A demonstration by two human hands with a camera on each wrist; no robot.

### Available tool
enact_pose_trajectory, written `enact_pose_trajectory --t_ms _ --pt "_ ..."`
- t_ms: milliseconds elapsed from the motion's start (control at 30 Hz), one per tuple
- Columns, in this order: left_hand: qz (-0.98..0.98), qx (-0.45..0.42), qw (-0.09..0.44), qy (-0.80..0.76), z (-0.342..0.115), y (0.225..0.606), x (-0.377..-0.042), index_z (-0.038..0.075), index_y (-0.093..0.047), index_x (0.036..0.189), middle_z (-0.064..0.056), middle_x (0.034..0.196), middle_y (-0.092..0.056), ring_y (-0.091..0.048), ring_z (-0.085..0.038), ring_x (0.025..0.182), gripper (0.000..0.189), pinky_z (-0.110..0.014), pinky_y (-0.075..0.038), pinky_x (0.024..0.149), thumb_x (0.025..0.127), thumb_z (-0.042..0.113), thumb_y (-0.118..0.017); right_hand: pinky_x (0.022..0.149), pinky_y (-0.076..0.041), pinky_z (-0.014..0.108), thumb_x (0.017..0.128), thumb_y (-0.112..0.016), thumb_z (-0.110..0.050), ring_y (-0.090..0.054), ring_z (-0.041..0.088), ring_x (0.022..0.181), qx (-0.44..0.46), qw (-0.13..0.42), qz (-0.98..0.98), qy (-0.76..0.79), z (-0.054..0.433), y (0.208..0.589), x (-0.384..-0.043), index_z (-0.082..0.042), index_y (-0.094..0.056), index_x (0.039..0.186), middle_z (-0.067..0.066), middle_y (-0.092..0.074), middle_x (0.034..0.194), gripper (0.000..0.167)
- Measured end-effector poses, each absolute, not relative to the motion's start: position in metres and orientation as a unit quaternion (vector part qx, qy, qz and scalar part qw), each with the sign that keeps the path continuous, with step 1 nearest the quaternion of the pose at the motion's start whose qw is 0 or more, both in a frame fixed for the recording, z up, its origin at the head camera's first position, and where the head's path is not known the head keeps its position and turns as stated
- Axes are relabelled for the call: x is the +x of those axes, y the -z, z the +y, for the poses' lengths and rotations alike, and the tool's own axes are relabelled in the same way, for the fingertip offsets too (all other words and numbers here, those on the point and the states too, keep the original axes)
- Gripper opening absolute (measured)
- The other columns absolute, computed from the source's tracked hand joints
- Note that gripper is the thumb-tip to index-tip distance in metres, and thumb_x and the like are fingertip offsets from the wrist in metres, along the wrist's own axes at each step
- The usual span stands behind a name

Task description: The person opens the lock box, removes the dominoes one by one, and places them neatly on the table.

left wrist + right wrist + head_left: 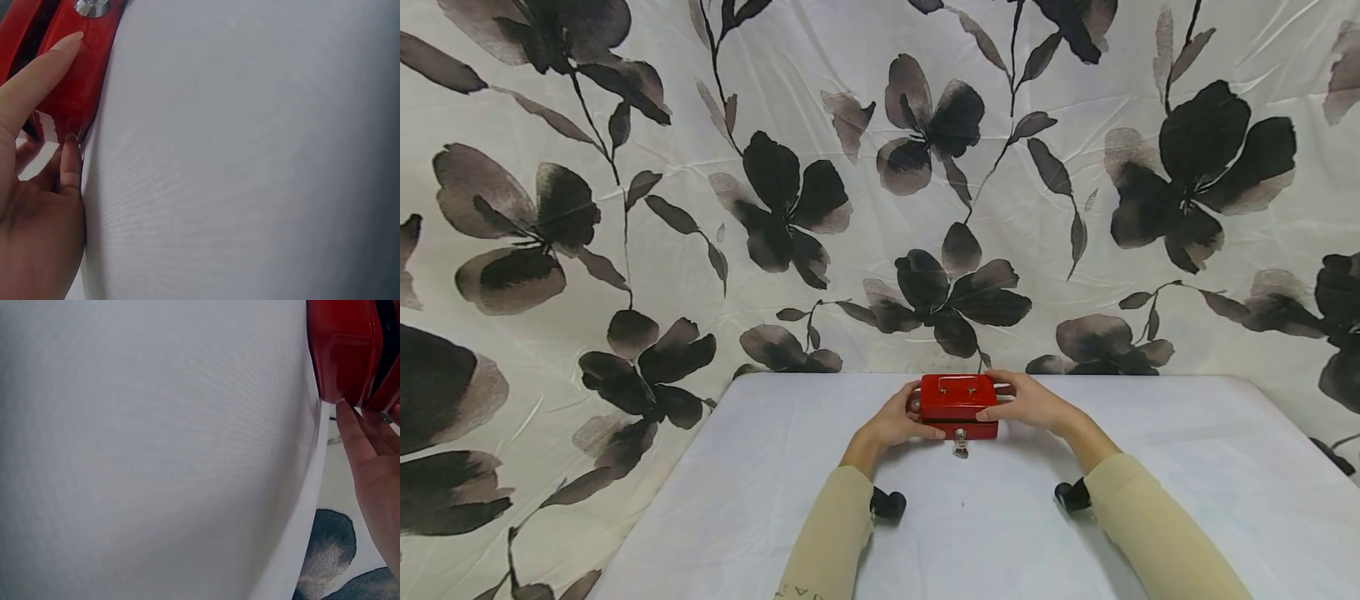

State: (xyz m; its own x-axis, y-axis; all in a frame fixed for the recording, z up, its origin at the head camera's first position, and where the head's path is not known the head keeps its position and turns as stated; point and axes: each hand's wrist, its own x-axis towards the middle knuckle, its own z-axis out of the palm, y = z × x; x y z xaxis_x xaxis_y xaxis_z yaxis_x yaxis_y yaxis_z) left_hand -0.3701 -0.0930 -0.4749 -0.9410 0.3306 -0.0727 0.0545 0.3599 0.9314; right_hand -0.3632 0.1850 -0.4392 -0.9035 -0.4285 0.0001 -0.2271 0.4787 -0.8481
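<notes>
A small red cash box (955, 402) with a folding handle on its lid sits near the far edge of the white table. Its lid is slightly raised, and a dark gap runs under it. Keys (960, 448) hang from the front lock. My left hand (895, 419) grips the box's left end, its thumb (53, 69) lying on the front of the base beside the silver lock (92, 6). At the right end, my right hand (1033, 404) holds the box with its thumb at the lid's front edge. Its fingers (356, 434) reach along that end.
White cloth covers the table (970, 533). Behind its far edge hangs a pale curtain (850, 225) printed with dark flowers. Black wrist cameras (889, 505) sit by both sleeve cuffs.
</notes>
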Motion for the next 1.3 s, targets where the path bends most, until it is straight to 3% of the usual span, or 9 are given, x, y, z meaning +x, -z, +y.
enact_pose_trajectory --t_ms 367,567,833,1133,1300 --pt "0.814 0.12 0.124 -0.554 -0.093 0.472 -0.368 0.013 -0.034 0.158 -0.009 0.128 -0.06 -0.055 -0.025 0.116 0.097 -0.05 -0.042 0.113 0.078 0.01 -0.09 0.109 -0.044 0.058 0.092 -0.075 -0.041 -0.052 0.04 0.133 -0.192 0.101 0.857 0.468 0.187 0.439 -0.368 0.003 -0.034 0.156 0.021 -0.052 0.149 0.088" --pt "0.817 0.124 0.12 -0.55 -0.093 0.471 -0.368 0.013 -0.034 0.158 -0.01 0.127 -0.061 -0.057 -0.027 0.115 0.098 -0.052 -0.04 0.114 0.078 0.011 -0.09 0.109 -0.046 0.054 0.098 -0.065 -0.05 -0.055 0.036 0.13 -0.178 0.086 0.865 0.461 0.186 0.438 -0.368 0.001 -0.037 0.155 0.02 -0.054 0.146 0.082" --pt "0.818 0.126 0.122 -0.548 -0.094 0.471 -0.367 0.012 -0.033 0.159 -0.012 0.133 -0.061 -0.058 -0.027 0.118 0.098 -0.053 -0.04 0.114 0.079 0.011 -0.09 0.108 -0.047 0.051 0.105 -0.051 -0.052 -0.058 0.04 0.129 -0.172 0.094 0.858 0.474 0.181 0.434 -0.37 0.007 -0.033 0.155 0.028 -0.05 0.148 0.079" --pt "0.816 0.133 0.125 -0.548 -0.094 0.473 -0.367 0.012 -0.037 0.157 -0.011 0.139 -0.058 -0.057 -0.027 0.121 0.094 -0.051 -0.041 0.114 0.079 0.01 -0.089 0.107 -0.048 0.053 0.103 -0.043 -0.064 -0.057 0.042 0.129 -0.129 0.083 0.871 0.467 0.177 0.434 -0.375 0.004 -0.04 0.153 0.026 -0.052 0.147 0.084" --pt "0.825 0.132 0.124 -0.535 -0.094 0.474 -0.369 0.012 -0.04 0.156 -0.008 0.139 -0.058 -0.055 -0.026 0.123 0.092 -0.049 -0.042 0.113 0.079 0.015 -0.09 0.106 -0.049 0.052 0.105 -0.04 -0.062 -0.058 0.04 0.126 -0.106 0.075 0.875 0.466 0.174 0.433 -0.377 0.005 -0.044 0.15 0.025 -0.056 0.144 0.081"
